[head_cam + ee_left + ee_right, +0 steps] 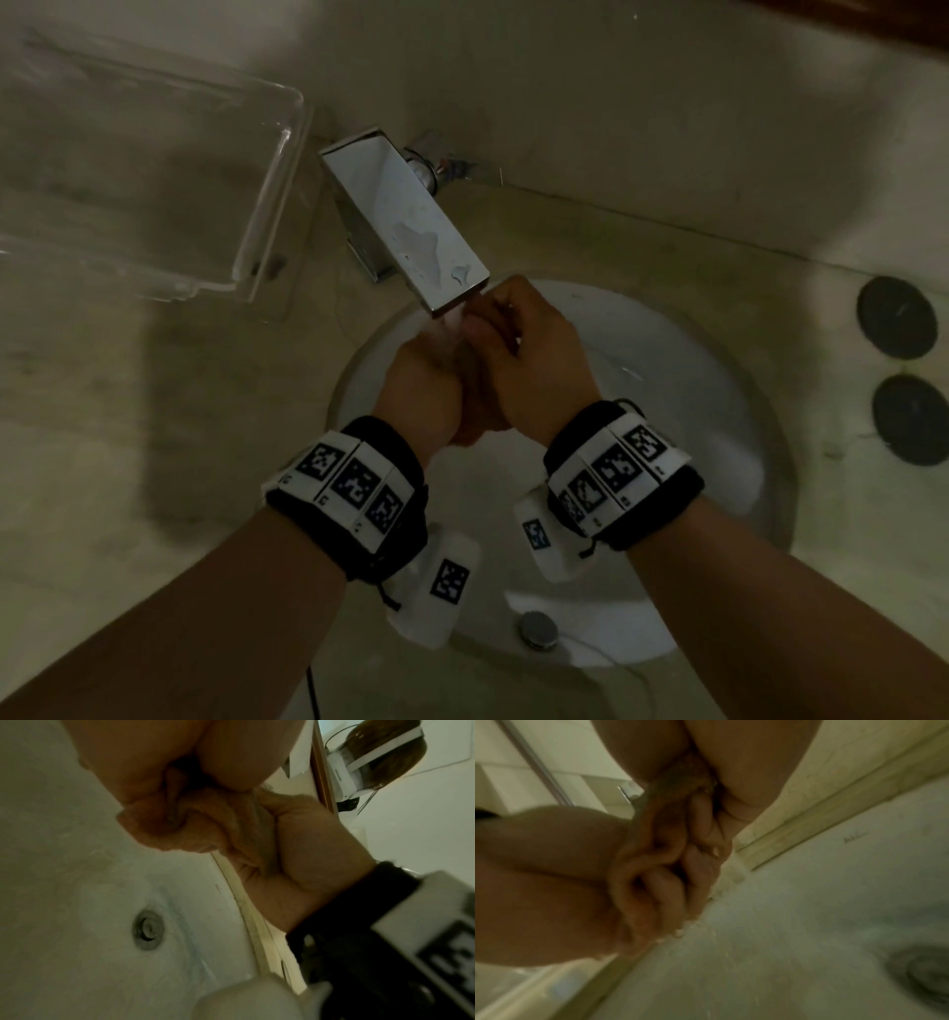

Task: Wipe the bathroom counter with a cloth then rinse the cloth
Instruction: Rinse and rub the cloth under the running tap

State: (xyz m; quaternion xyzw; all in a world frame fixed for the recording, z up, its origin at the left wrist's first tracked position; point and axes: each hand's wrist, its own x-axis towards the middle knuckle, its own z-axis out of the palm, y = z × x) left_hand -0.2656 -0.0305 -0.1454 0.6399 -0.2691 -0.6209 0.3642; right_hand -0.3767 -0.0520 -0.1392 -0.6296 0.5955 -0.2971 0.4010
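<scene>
Over the white sink (693, 411) my two hands are pressed together just under the spout of the flat metal faucet (411, 221). My left hand (426, 380) and right hand (529, 360) both grip a bunched, wet, orange-pink cloth (205, 825) between them. From the head view only a pale bit of the cloth (454, 324) shows below the spout. In the right wrist view the cloth (654, 850) is wadded among curled fingers, and drops of water (680, 932) fall from it into the basin.
The drain stopper (537, 628) sits at the near side of the basin. A clear plastic tray (154, 169) stands on the beige counter (128, 411) at the left. Two dark round discs (896, 317) lie on the counter at the right.
</scene>
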